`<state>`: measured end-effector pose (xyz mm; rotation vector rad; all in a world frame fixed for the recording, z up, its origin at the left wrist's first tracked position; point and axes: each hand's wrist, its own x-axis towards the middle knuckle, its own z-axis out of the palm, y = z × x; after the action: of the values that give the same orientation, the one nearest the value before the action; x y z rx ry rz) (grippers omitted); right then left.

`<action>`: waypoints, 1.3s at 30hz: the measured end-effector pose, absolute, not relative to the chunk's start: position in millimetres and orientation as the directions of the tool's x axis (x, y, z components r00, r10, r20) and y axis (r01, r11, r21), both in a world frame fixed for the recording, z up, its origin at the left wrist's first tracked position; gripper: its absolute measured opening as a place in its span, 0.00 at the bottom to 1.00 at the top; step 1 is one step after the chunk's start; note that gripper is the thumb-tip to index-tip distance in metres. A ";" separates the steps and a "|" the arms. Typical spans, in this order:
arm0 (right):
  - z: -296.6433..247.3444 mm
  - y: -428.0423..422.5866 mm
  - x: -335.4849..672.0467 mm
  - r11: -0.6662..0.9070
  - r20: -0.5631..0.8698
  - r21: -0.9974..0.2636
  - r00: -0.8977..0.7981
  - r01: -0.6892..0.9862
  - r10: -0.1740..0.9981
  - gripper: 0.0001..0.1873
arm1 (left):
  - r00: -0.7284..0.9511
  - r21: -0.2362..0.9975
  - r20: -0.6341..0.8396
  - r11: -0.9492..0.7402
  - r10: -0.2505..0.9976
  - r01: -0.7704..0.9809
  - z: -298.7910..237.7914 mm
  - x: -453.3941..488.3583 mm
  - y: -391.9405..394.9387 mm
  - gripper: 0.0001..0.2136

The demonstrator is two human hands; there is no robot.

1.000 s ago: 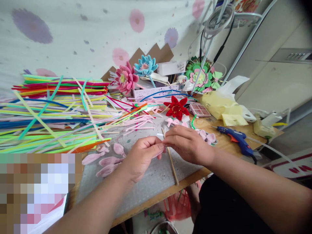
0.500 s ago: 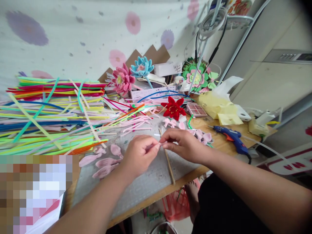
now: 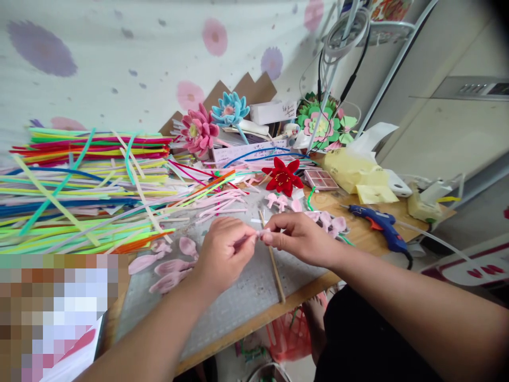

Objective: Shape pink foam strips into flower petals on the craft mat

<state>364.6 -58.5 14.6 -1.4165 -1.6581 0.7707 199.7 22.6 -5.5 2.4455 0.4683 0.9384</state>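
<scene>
My left hand [image 3: 222, 254] and my right hand [image 3: 298, 239] meet above a grey cutting mat [image 3: 246, 294], each pinching one end of a small pink pipe-cleaner piece [image 3: 260, 233]. Both hands are closed on it. A thin wooden stick [image 3: 273, 265] lies on the mat just under my right hand. Several pink pipe-cleaner petals [image 3: 170, 268] lie to the left of my left hand. More pink petals [image 3: 330, 220] sit to the right, beyond my right hand. A red pipe-cleaner flower [image 3: 283, 176] rests farther back.
A big heap of coloured pipe cleaners [image 3: 79, 185] fills the left of the wooden table [image 3: 358, 233]. A blue glue gun [image 3: 379, 225] lies at the right. Pink [image 3: 199, 130], blue [image 3: 229, 109] and green [image 3: 324, 124] flowers, boxes and a yellow bag [image 3: 353, 170] stand behind.
My hands have shifted slightly left and drawn a little apart, still pinching the pink piece. The view has drifted a bit; nothing else on the table has moved.
</scene>
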 end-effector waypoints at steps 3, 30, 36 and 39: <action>15.3 -58.9 362.6 0.167 0.178 -0.872 -0.020 0.461 0.984 0.17 | 0.716 0.515 0.544 -0.848 0.438 0.126 -5.3 198.5 23.2 0.10; 0.9 -57.2 367.7 0.540 0.682 -0.365 -0.177 0.758 0.710 0.04 | 0.787 1.000 0.026 -0.024 0.616 -0.014 -6.1 200.6 23.5 0.07; 2.8 -57.3 361.3 0.495 0.622 -0.421 -0.156 0.760 0.768 0.03 | 0.733 0.910 0.204 -0.401 0.649 0.102 -9.2 200.5 20.6 0.06; 3.5 -56.7 357.0 0.360 0.476 -0.567 -0.063 0.741 0.877 0.04 | 0.722 0.641 0.449 -0.752 0.527 0.151 -7.7 198.3 21.5 0.07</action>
<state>357.0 -56.7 3.5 -1.4174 -1.8352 0.2188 198.3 21.5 -7.7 2.3421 0.5131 0.8505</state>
